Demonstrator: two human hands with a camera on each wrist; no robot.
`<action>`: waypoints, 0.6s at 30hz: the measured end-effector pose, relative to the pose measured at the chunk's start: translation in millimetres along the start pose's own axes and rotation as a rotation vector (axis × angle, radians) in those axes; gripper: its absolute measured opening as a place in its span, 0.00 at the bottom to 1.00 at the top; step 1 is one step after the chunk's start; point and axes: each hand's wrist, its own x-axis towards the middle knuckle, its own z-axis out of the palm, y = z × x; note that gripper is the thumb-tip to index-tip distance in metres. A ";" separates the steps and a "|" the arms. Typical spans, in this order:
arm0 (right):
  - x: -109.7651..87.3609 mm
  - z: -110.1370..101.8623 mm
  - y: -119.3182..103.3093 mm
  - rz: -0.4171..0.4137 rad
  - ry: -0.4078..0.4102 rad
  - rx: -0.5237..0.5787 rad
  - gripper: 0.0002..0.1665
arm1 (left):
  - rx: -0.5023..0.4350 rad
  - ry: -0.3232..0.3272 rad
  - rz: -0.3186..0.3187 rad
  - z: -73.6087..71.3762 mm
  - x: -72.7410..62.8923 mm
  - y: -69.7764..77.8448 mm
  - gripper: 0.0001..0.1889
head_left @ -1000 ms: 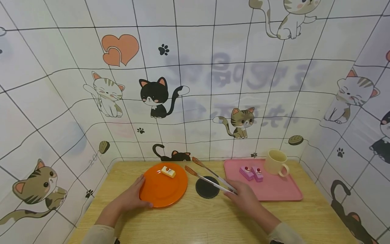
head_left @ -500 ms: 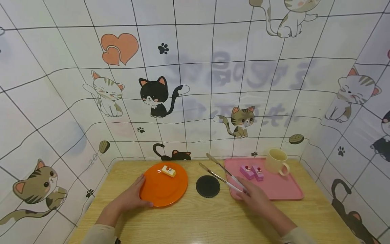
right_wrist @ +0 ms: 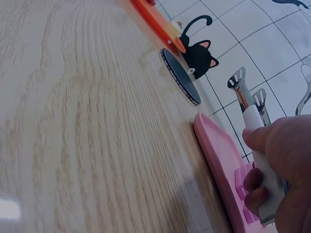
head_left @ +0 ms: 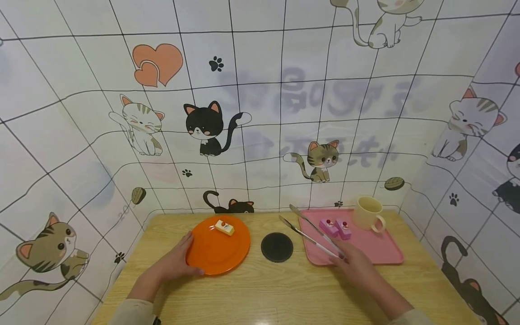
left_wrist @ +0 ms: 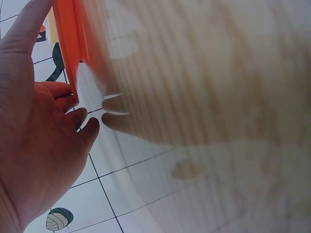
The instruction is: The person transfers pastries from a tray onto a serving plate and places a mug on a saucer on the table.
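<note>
My left hand [head_left: 176, 259] holds the left rim of an orange plate [head_left: 215, 255], thumb at the near edge and fingers farther along it. On this plate sits a small yellow cake slice [head_left: 225, 227] with a red dot on top. My right hand [head_left: 357, 268] grips metal food tongs [head_left: 318, 245] with white handles [right_wrist: 252, 119]. The tongs' two tips are spread and empty, pointing to the back left over the tray's left edge. Two pink-purple cake slices [head_left: 343, 229] lie side by side on the pink tray [head_left: 369, 253], right of the tongs.
A pale yellow mug [head_left: 367, 214] stands at the tray's back right corner. Between plate and tray lies a round black coaster [head_left: 277, 247]. Walls with printed cats rise behind and beside the wooden table [head_left: 252, 293].
My right hand has carried the tongs rightward, from above the coaster to over the tray's left side. The left hand, plate and cake slices have kept their places.
</note>
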 end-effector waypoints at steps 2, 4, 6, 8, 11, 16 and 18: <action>-1.9 -2.6 2.2 0.003 0.007 0.009 0.39 | -0.001 -0.003 -0.001 -0.1 0.2 0.4 0.73; -3.6 -5.1 4.6 0.013 0.007 0.032 0.38 | 0.003 -0.004 0.003 0.1 0.6 0.6 0.73; -4.9 -7.4 7.2 0.027 0.001 0.046 0.38 | 0.003 -0.004 0.001 0.2 0.7 0.8 0.73; -6.1 -9.3 10.2 0.042 -0.003 0.040 0.39 | 0.003 -0.004 0.000 0.0 0.6 0.8 0.73; -8.5 -11.3 14.1 0.043 0.010 0.008 0.39 | -0.002 -0.004 -0.004 -0.6 -0.1 0.3 0.73; -14.5 -14.4 17.0 0.004 0.057 0.005 0.36 | -0.005 -0.006 -0.007 -0.3 -0.7 0.2 0.73; -17.3 -16.2 17.5 0.002 0.062 0.019 0.36 | -0.009 -0.006 -0.009 0.1 -0.5 0.1 0.73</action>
